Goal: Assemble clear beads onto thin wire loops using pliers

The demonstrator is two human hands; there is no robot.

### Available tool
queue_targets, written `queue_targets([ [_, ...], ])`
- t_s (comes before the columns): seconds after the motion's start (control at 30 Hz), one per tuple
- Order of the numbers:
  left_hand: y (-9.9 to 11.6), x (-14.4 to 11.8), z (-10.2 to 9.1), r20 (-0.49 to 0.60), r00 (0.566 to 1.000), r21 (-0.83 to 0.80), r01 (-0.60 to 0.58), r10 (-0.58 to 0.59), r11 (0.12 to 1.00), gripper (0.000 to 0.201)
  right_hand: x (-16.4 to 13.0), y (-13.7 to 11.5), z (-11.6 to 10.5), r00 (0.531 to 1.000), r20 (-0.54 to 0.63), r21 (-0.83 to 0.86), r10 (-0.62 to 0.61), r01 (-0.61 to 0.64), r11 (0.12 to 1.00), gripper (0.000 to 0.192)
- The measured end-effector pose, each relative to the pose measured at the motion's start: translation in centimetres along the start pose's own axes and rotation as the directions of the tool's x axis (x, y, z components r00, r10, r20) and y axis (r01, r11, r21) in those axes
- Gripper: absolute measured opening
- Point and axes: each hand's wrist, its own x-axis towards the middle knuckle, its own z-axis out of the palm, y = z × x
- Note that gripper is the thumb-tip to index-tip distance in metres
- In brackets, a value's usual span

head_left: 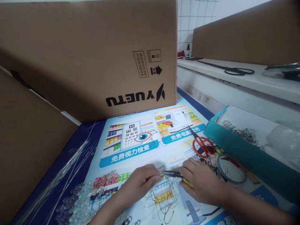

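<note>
Low in the middle of the head view, my right hand (199,179) is closed around the yellow handles of a pair of pliers (173,173). The pliers' dark jaws point left, close to the fingertips of my left hand (144,179). That hand is pinched on something small at the jaw tips, probably thin wire, too blurred to make out. Tangled thin wires (164,200) hang and lie below the fingers on the printed sheet (131,159). A heap of clear beads (82,193) lies to the left of my left forearm.
Red-handled scissors (203,147) and a roll of tape (231,168) lie beyond my right hand. A teal-edged box (239,150) with dark wire pieces stands at right. A large cardboard box (93,56) blocks the back. Straight wires (75,159) lie left; black scissors (234,70) rest on the ledge.
</note>
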Motion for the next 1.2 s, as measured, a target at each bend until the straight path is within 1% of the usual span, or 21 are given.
queue_targets([
  [0.1, 0.0, -0.1, -0.1, -0.019, 1.0, 0.012, -0.005, 0.005, 1.0, 0.032, -0.1, 0.6, 0.0, 0.995, -0.031, 0.023, 0.093, -0.092, 0.995, 0.023],
  [0.23, -0.2, -0.1, -0.3, -0.044, 0.999, 0.02, -0.01, 0.011, 1.0, 0.032, -0.1, 1.0, 0.2, 0.99, -0.026, 0.017, 0.139, -0.138, 0.99, 0.024],
  [0.33, -0.3, -0.2, -0.4, -0.072, 0.997, 0.031, -0.005, 0.007, 1.0, 0.028, -0.2, 0.9, 0.0, 0.993, -0.023, 0.023, 0.116, -0.116, 0.993, 0.023],
  [0.47, -0.4, -0.2, -0.4, -0.095, 0.995, 0.055, 0.01, -0.005, 0.998, 0.024, -0.5, 0.2, -0.4, 0.999, -0.005, 0.029, 0.042, -0.042, 0.999, 0.024],
  [0.6, -0.5, -0.1, -0.3, -0.101, 0.995, 0.076, 0.022, -0.014, 0.997, 0.024, -0.6, -0.3, -0.6, 0.999, 0.008, -0.04, -0.047, 0.048, 0.998, 0.029],
  [0.67, -0.6, 0.0, -0.2, -0.091, 0.996, 0.082, 0.025, -0.017, 0.996, 0.023, -0.6, -0.2, -0.6, 0.997, 0.0, -0.093, -0.073, 0.072, 0.993, 0.03],
  [0.8, -0.5, 0.0, -0.2, -0.067, 0.998, 0.097, 0.024, -0.018, 0.995, 0.024, -0.4, 0.7, -0.9, 0.997, -0.041, -0.199, -0.062, 0.053, 0.979, 0.031],
  [0.9, -0.5, 0.0, -0.2, -0.055, 0.998, 0.094, 0.018, -0.013, 0.995, 0.024, -0.4, 1.3, -1.2, 0.998, -0.058, -0.239, -0.032, 0.017, 0.971, 0.029],
  [1.03, -0.6, -0.1, -0.3, -0.041, 0.999, 0.079, 0.009, -0.006, 0.997, 0.024, -0.3, 1.8, -1.0, 0.999, -0.035, -0.233, 0.012, -0.02, 0.972, 0.03],
  [1.2, -0.6, -0.1, -0.4, -0.029, 1.0, 0.072, 0.003, -0.001, 0.997, 0.027, -0.2, 2.0, 0.1, 0.999, -0.036, -0.208, 0.037, -0.044, 0.977, 0.043],
])
